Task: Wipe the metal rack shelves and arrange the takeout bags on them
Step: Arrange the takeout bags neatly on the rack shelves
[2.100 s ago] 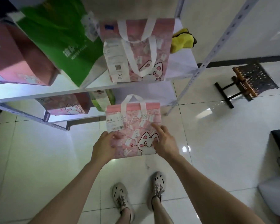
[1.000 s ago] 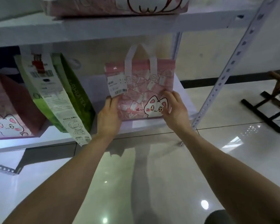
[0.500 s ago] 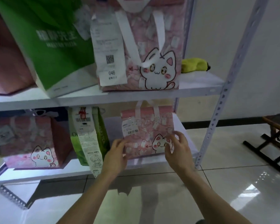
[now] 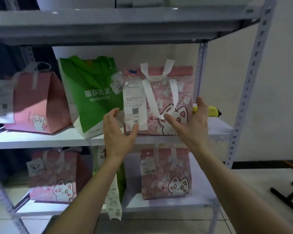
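Left hand (image 4: 119,132) and right hand (image 4: 194,125), fingers spread, flank the glossy pink bag (image 4: 164,97) (cat print).

The metal rack (image 4: 253,85) shows 3 shelves. The top shelf (image 4: 108,22) spans the upper frame. The middle shelf (image 4: 41,139) carries, from left to right, a plain pink bag (image 4: 35,105), a tilted green bag (image 4: 91,95), a tagged cat bag (image 4: 181,88) and a yellow object (image 4: 211,110). The lower shelf (image 4: 159,204) carries a left cat bag (image 4: 57,178), a mostly hidden green bag (image 4: 123,176) and a right cat bag (image 4: 166,174).
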